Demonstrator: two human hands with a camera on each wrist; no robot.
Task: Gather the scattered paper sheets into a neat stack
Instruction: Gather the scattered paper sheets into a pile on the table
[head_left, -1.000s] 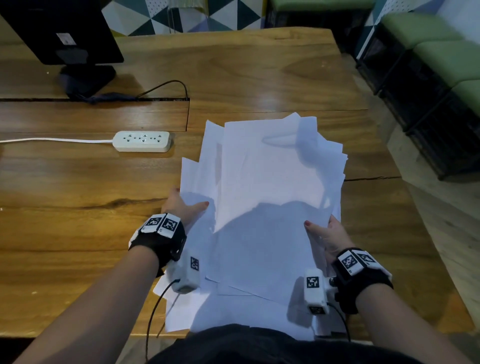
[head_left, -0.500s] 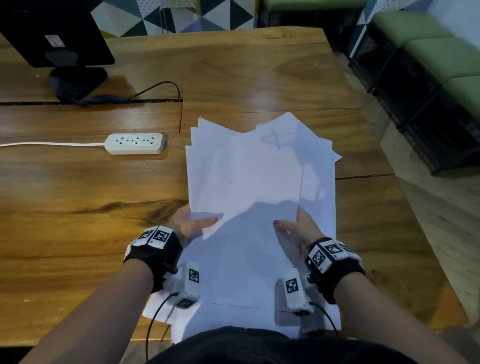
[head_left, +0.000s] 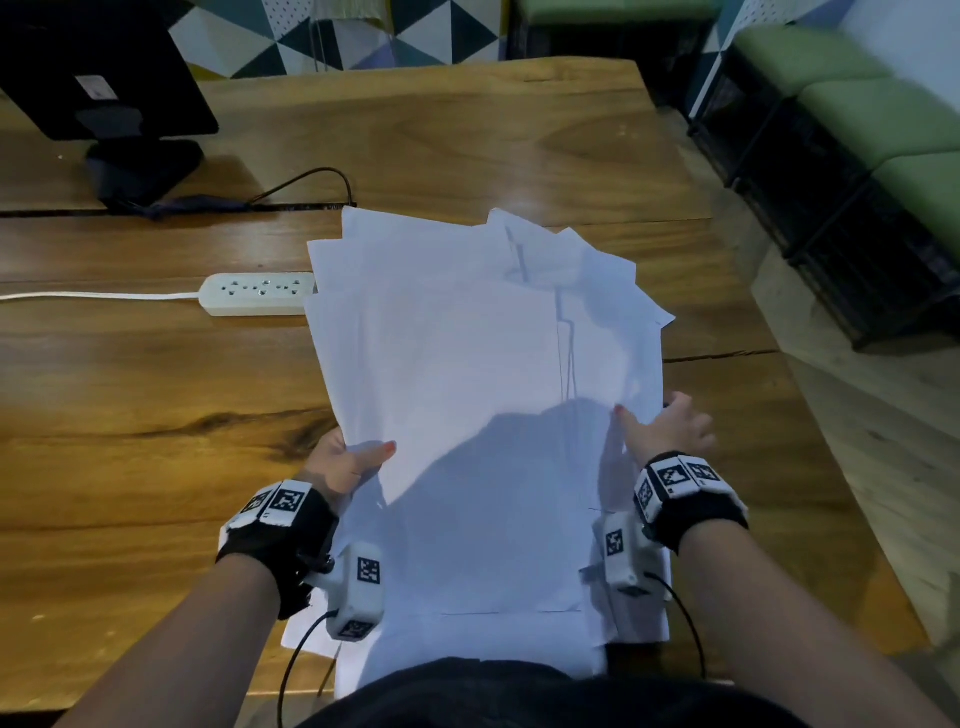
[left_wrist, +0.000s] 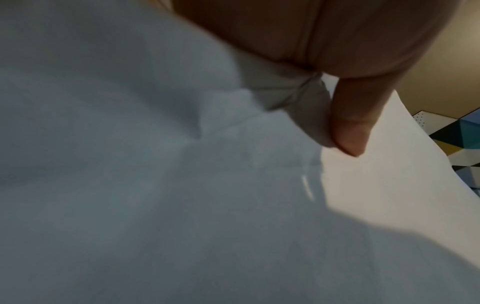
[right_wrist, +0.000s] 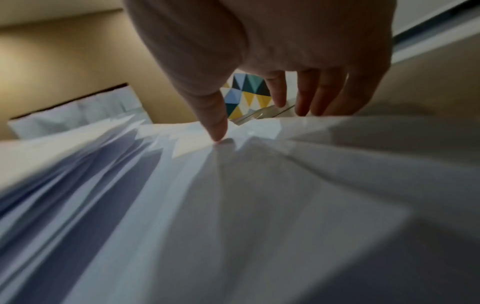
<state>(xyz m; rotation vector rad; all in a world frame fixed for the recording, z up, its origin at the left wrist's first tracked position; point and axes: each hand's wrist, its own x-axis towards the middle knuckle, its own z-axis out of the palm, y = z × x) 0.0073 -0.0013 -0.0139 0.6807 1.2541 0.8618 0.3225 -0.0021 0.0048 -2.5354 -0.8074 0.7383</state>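
Observation:
A loose pile of white paper sheets (head_left: 467, 364) lies fanned on the wooden table (head_left: 130, 415), its near end hanging over the front edge. My left hand (head_left: 353, 460) grips the pile's left edge, thumb on top and fingers hidden underneath. In the left wrist view the thumb (left_wrist: 348, 127) presses a creased sheet (left_wrist: 285, 92). My right hand (head_left: 662, 428) sits at the pile's right edge. Its thumb tip (right_wrist: 218, 131) touches the top sheet (right_wrist: 259, 205), and its straight fingers (right_wrist: 306, 96) reach down past the edge.
A white power strip (head_left: 257, 293) lies just left of the pile, its end touching the sheets. A black monitor (head_left: 98, 67) and a black cable (head_left: 311, 179) are at the far left. Green benches (head_left: 883, 119) stand beyond the table's right side.
The spread sheets have been drawn into a narrower pile. My right hand slid from the pile's middle out to its right edge. The left hand kept its hold on the left edge.

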